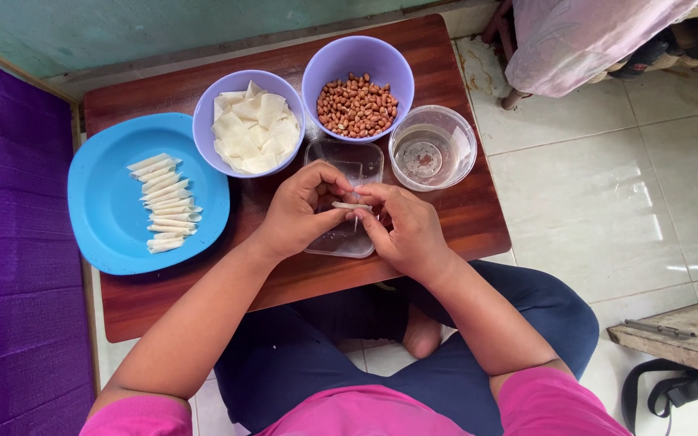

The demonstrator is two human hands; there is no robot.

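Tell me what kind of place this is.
Probably a home floor used for food preparation: a person sits cross-legged on white floor tiles at a low brown wooden table holding a lilac plastic bowl of peanuts and a round blue plastic plate of rolled pastry strips.

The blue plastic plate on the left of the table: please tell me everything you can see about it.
The blue plastic plate is round-cornered with a raised rim and looks smooth and glossy. It lies flat on the left part of the brown wooden table, its left edge overhanging slightly. A column of thin, pale rolled wrappers lies on it. It meets the purple bowl of pale wrapper sheets. No hand touches it.
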